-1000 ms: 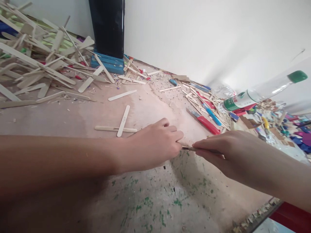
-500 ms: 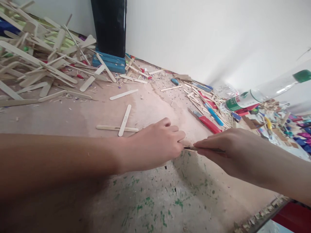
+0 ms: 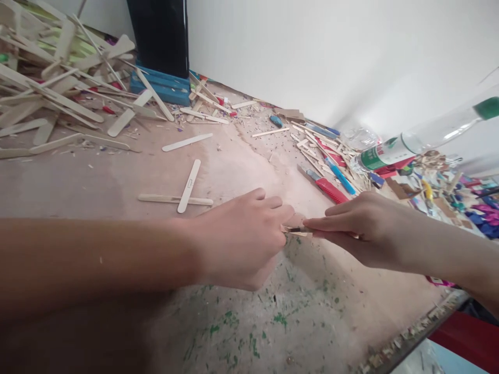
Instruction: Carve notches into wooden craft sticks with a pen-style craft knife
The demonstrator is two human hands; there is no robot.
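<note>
My left hand and my right hand meet over the middle of a worn board with green paint flecks. Both are closed in a pinch. Between their fingertips sits a small wooden stick piece with a dark thin tip showing; my right hand grips a thin tool whose body is hidden in the fingers. Just left of my left hand, two flat wooden sticks lie crossed.
A heap of wooden sticks fills the far left. A black upright object on a blue base stands at the wall. Red and blue utility knives, a tilted clear bottle and colourful scraps clutter the right.
My hands have drawn slightly closer and the stick piece now shows between the fingertips. The view has shifted a little, so the sticks and the knives sit further left.
</note>
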